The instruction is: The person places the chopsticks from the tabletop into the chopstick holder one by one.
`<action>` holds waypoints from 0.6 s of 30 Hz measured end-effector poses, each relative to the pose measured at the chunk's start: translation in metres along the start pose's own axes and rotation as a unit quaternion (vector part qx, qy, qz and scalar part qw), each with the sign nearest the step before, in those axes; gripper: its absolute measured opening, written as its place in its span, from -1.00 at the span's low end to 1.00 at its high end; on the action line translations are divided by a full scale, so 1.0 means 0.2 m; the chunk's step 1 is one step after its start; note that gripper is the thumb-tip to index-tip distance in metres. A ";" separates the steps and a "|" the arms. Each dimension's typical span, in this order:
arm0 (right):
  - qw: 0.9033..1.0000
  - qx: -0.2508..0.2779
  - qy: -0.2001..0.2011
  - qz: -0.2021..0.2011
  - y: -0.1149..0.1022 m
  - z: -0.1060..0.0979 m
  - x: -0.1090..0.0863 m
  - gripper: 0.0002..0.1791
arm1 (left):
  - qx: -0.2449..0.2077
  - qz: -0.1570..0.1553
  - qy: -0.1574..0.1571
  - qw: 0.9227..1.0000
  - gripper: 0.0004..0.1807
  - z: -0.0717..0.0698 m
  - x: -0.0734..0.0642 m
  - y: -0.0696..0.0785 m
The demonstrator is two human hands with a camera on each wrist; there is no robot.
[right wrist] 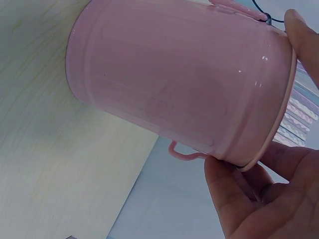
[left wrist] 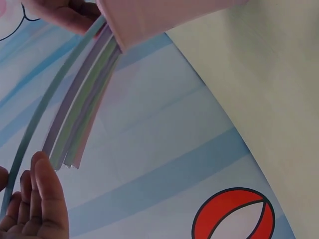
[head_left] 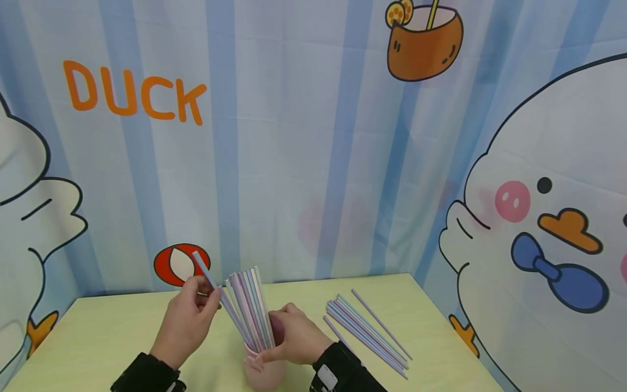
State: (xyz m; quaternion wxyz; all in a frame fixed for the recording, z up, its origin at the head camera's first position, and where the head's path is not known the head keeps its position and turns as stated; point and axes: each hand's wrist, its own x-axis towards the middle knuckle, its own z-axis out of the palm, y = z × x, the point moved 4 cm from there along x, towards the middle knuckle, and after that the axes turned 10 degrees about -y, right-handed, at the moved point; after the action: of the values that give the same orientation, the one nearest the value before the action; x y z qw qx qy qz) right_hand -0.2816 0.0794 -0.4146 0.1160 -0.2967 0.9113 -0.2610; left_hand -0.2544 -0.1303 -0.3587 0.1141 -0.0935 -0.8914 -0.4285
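Straws (head_left: 251, 310) lean between left hand (head_left: 188, 318), pinching one, and right hand (head_left: 302, 335), gripping the cup (head_left: 265, 375).

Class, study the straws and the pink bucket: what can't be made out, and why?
Head view: lower ends of the straws standing in the pink bucket, hidden by its wall.
Head view: part of one loose purple straw, covered by the right sleeve.
Left wrist view: the bucket's base, cut off by the top edge.
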 end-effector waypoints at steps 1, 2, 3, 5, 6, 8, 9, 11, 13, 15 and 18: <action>1.000 -0.001 0.000 -0.002 0.00 0.00 0.00 -0.24 | 0.004 -0.005 -0.004 1.000 -0.67 0.01 0.00 -0.01; 1.000 -0.001 0.001 -0.003 0.00 0.00 0.00 -0.24 | 0.009 -0.009 -0.007 1.000 -0.68 0.01 0.00 -0.02; 1.000 0.000 0.001 -0.003 0.00 0.00 0.00 -0.24 | 0.013 -0.013 -0.012 1.000 -0.69 0.02 -0.01 -0.03; 1.000 -0.001 0.001 -0.007 0.00 0.00 0.01 -0.24 | 0.021 -0.018 -0.022 0.999 -0.73 0.04 -0.01 -0.04; 1.000 0.000 0.001 -0.008 0.00 0.00 0.01 -0.24 | 0.024 -0.019 -0.026 0.999 -0.75 0.05 -0.01 -0.04; 1.000 -0.002 0.002 -0.011 0.00 0.00 0.00 -0.25 | 0.028 -0.020 -0.036 0.999 -0.78 0.07 -0.02 -0.05; 1.000 -0.001 0.001 -0.011 0.00 0.00 0.00 -0.25 | 0.032 -0.020 -0.040 0.998 -0.79 0.08 -0.02 -0.05; 1.000 0.001 0.001 -0.010 0.00 0.00 0.00 -0.23 | 0.035 -0.020 -0.045 0.998 -0.82 0.11 -0.02 -0.06; 1.000 -0.003 0.005 -0.003 0.01 0.00 0.00 -0.15 | 0.038 -0.023 -0.054 0.998 -0.83 0.13 -0.03 -0.07; 1.000 -0.008 0.010 0.004 0.01 -0.01 -0.01 -0.05 | 0.038 -0.026 -0.062 0.997 -0.85 0.15 -0.03 -0.08; 0.999 -0.023 0.021 0.008 0.01 0.00 -0.01 0.09 | 0.035 -0.036 -0.077 0.996 -0.85 0.18 -0.03 -0.10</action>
State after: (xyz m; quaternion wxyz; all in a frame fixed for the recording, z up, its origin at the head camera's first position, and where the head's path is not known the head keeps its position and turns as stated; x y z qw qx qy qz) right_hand -0.2811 0.0824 -0.4147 0.0924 -0.2864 0.9216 -0.2450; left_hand -0.2577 -0.1147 -0.3975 0.0330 -0.0896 -0.9147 -0.3927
